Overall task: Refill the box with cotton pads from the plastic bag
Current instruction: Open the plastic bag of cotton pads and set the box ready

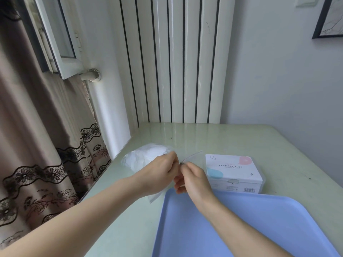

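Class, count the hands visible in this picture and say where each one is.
2. The left hand pinches the clear plastic bag at its opening, above the table. The right hand pinches the same bag beside it, above the blue tray's far edge.

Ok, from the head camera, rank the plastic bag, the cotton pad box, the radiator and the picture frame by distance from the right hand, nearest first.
From the right hand:
1. Plastic bag: pinched at its edge by both hands, lying to the left.
2. Cotton pad box: just to the right on the table, lid closed.
3. Radiator: on the wall behind the table.
4. Picture frame: high on the right wall, farthest.
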A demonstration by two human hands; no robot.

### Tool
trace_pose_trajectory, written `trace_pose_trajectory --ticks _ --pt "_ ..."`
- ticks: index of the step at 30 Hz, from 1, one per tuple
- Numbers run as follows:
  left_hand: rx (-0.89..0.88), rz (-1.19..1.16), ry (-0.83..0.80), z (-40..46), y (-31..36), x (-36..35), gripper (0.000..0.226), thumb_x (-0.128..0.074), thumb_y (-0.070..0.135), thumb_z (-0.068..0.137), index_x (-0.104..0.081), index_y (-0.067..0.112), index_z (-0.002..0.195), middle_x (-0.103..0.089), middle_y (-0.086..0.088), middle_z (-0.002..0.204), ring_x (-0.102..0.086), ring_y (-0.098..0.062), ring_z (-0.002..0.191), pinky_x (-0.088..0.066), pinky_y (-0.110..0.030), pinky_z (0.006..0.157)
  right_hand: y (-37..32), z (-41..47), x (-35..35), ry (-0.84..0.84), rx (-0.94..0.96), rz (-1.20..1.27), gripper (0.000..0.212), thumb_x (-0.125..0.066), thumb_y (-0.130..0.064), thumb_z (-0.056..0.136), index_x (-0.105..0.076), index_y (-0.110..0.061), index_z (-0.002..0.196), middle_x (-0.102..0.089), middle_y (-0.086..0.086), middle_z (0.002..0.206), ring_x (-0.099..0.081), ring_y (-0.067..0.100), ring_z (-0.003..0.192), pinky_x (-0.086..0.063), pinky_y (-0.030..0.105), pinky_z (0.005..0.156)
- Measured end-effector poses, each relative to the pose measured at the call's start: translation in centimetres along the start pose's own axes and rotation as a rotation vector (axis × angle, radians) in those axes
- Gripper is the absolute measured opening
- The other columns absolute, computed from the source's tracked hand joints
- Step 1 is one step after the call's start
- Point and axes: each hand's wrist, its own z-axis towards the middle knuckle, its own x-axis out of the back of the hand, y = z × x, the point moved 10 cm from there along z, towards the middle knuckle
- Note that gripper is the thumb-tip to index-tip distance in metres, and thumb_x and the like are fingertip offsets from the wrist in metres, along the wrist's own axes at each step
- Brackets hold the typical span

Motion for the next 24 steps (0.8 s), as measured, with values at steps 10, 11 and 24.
trace_pose_trajectory --ticks 10,11,24 --pt "-0.021 0.059 -0.012 0.4 -0.1 -0.6 0.024 -0.031 0.010 0.102 -0.030 0.016 0.078 -0.040 0.002 0.071 -0.029 -0.012 0.063 -0.031 -0.023 0.058 0.0 -0.3 0.5 0.133 0.178 -0.226 0.032 -0.041 -0.024 0.101 -0.042 -0.005 0.076 -0.048 0.003 0.060 -0.044 0.017 0.054 -0.038 0.032 0.054" --pt "-0.021 0.065 -0.013 0.5 -0.1 -0.6 0.024 -0.031 0.010 0.102 -0.030 0.016 0.078 -0.040 0.001 0.072 -0.029 -0.012 0.063 -0.031 -0.024 0.058 0.0 -0.3 0.6 0.138 0.180 -0.223 0.032 -0.041 -0.024 0.101 -0.042 -0.004 0.076 -0.048 0.004 0.061 -0.043 0.017 0.055 -0.037 0.030 0.053" --pt "0.056 0.225 0.251 2.3 -1.9 9.5 0.018 -0.032 0.012 0.099 -0.032 0.009 0.081 -0.045 -0.010 0.077 -0.043 -0.032 0.067 -0.040 -0.054 0.064 2.3 -0.9 4.1 0.079 0.116 -0.417 0.031 -0.046 -0.020 0.100 -0.040 -0.007 0.072 -0.050 0.009 0.061 -0.054 0.010 0.046 -0.038 0.030 0.049"
